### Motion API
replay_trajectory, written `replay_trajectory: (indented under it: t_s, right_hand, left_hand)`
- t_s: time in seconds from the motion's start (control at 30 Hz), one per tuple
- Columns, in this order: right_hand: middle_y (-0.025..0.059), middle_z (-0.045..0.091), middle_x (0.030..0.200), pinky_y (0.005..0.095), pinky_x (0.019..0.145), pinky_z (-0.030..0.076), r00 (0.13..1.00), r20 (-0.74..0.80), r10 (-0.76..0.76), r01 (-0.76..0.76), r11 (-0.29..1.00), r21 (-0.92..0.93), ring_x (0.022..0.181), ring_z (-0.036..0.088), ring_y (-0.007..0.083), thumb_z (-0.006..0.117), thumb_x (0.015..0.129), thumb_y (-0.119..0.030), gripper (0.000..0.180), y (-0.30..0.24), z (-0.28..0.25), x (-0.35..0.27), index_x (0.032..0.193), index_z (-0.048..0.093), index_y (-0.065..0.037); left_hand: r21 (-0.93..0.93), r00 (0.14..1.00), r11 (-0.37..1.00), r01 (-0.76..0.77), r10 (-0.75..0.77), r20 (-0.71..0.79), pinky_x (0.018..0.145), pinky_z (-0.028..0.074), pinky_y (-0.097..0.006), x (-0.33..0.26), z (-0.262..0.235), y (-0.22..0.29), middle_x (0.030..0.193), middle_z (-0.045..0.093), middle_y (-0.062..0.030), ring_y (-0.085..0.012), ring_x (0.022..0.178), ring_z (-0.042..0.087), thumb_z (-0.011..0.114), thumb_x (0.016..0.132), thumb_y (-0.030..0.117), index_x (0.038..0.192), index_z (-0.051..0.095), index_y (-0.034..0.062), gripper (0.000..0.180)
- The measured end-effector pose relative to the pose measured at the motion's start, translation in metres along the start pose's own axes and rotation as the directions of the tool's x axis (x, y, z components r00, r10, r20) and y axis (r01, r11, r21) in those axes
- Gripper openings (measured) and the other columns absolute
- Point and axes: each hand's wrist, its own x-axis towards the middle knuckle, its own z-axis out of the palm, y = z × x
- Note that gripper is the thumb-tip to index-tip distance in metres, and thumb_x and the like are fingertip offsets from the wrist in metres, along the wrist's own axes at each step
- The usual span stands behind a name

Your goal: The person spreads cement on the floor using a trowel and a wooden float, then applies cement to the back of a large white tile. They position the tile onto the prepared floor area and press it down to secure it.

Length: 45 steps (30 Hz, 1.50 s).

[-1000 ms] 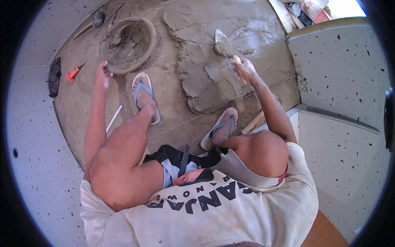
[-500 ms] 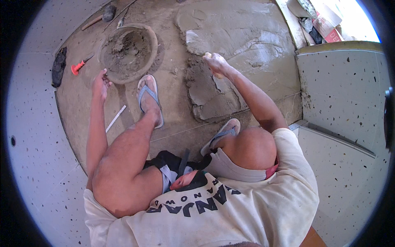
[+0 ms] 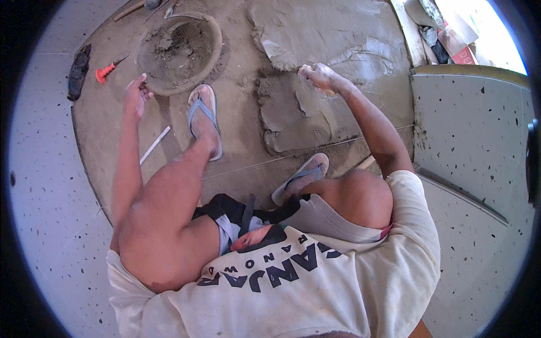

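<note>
My right hand (image 3: 318, 76) is shut on the handle of a trowel (image 3: 277, 53), whose mortar-coated blade lies flat on the wet grey mortar bed (image 3: 338, 28). A thicker mortar patch (image 3: 293, 118) sits just below it. My left hand (image 3: 135, 97) is stretched out at the left, fingertips down on the sandy floor beside the rim of a round mortar pan (image 3: 211, 34); it holds nothing. I am squatting in blue flip-flops, the left foot (image 3: 204, 118) by the pan, the right foot (image 3: 301, 177) below the patch.
A red-handled tool (image 3: 104, 72) and a dark rag (image 3: 78, 73) lie left of the pan. A white stick (image 3: 154, 145) lies by my left leg. White speckled tiles (image 3: 45, 197) border the left; more tiles (image 3: 473, 129) fill the right. Scrap lies at top right (image 3: 445, 34).
My right hand swept the trowel left across the mortar, then drew back slightly to the right. My left hand stayed by the pan.
</note>
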Motion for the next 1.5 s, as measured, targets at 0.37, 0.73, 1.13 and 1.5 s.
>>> replay_trajectory:
  t_s: [0.37, 0.73, 1.13, 1.5]
  right_hand:
    - [0.0268, 0.060, 0.117, 0.0459, 0.096, 0.043, 0.991, 0.024, -0.130, 0.131, 0.938, -0.322, 0.113, 0.056, 0.0407, 0.046, 0.089, -0.053, 0.060, 0.001, 0.005, -0.059, 0.112, 0.062, 0.001]
    - [0.0254, 0.065, 0.095, 0.0456, 0.083, 0.046, 0.986, 0.126, -0.108, 0.131, 0.973, -0.191, 0.093, 0.061, 0.0411, 0.048, 0.092, -0.052, 0.056, 0.058, 0.050, -0.108, 0.106, 0.062, 0.000]
    - [0.0290, 0.064, 0.101, 0.0512, 0.085, 0.047, 0.980, 0.197, -0.027, 0.098, 0.928, -0.360, 0.096, 0.060, 0.0454, 0.048, 0.091, -0.048, 0.054, 0.082, 0.100, -0.192, 0.114, 0.057, 0.000]
    - [0.0211, 0.066, 0.093, 0.0511, 0.073, 0.050, 0.955, -0.287, -0.072, -0.021, 0.951, -0.309, 0.088, 0.064, 0.0394, 0.057, 0.089, -0.043, 0.041, 0.100, 0.122, -0.223, 0.102, 0.053, -0.005]
  left_hand:
    - [0.015, 0.999, 1.000, 0.021, -0.022, 0.038, 0.064, 0.047, -0.026, 0.012, -0.004, -0.002, 0.085, 0.063, 0.0015, -0.0099, 0.072, 0.058, 0.063, 0.090, 0.030, 0.100, 0.061, 0.0103, 0.023]
    - [-0.034, 0.998, 0.999, 0.011, -0.009, 0.059, 0.062, 0.050, -0.025, 0.035, -0.027, -0.017, 0.081, 0.057, 0.0011, -0.0106, 0.070, 0.057, 0.071, 0.085, 0.030, 0.095, 0.060, 0.0100, 0.025]
    - [0.019, 0.997, 0.999, 0.037, -0.038, 0.068, 0.067, 0.050, -0.026, 0.035, -0.018, -0.006, 0.086, 0.059, 0.0008, -0.0113, 0.075, 0.058, 0.067, 0.088, 0.029, 0.100, 0.061, 0.0107, 0.023]
    - [0.010, 0.996, 0.999, 0.036, -0.037, 0.081, 0.070, 0.049, -0.028, 0.025, -0.017, -0.008, 0.087, 0.060, 0.0005, -0.0121, 0.077, 0.057, 0.066, 0.088, 0.031, 0.102, 0.061, 0.0109, 0.024]
